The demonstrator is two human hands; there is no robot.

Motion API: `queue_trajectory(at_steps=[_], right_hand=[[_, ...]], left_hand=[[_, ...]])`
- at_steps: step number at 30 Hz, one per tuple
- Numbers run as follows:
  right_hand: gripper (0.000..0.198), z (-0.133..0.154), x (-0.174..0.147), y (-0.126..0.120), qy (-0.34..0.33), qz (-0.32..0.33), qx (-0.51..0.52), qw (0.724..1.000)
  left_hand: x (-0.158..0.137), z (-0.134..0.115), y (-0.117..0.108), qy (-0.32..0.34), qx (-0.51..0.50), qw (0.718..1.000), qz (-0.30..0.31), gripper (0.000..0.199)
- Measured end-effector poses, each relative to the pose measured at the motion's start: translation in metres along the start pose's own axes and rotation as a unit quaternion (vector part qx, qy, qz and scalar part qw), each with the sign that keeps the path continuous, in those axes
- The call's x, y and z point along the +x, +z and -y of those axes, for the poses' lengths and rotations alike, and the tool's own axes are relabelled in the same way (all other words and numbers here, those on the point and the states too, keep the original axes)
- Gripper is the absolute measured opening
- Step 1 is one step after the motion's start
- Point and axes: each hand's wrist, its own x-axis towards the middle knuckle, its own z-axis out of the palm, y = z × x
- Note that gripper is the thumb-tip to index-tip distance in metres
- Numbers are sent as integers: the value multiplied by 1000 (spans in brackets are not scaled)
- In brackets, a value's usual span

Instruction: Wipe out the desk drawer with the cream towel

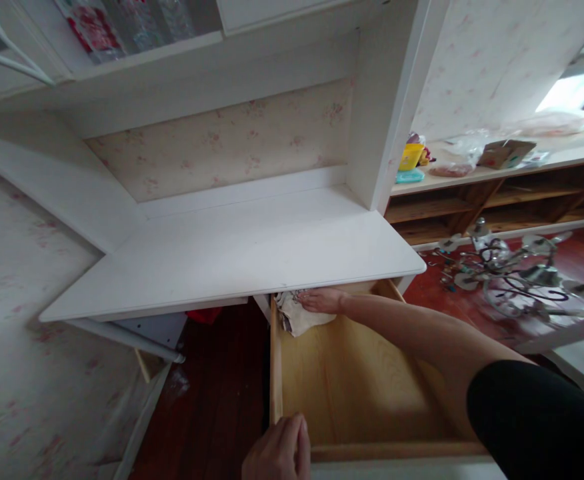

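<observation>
Head: cloth [305,322] touches drawer edge [275,380].

A cloth [306,321] lies in the drawer [362,393] under the right hand [322,300]; the left hand [279,448] is at the drawer's near-left corner; behind extends the desktop [252,247]; rightward, a chandelier [542,275] lies before low shelves [429,208].

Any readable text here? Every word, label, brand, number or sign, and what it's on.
None readable.
Box: faint marks, too small and blurred to read.
Red-and-clear package, upper left: too blurred to tell if it bears print.
Cloth under the right hand, drawer, desk: no lettering visible.
</observation>
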Motion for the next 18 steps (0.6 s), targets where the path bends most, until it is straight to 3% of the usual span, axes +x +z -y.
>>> queue_trajectory(at_steps=[6, 15, 18], right_hand=[[40, 17, -19, -19, 61, 77, -7, 995], [33, 45, -140, -45, 207, 136, 70, 966], [26, 47, -160, -52, 246, 131, 110, 954]], left_hand=[[-1, 1, 0, -11, 18, 997, 77, 35], [-7, -3, -9, -12, 35, 991, 128, 36], [-11, -1, -11, 13, 27, 991, 132, 33]])
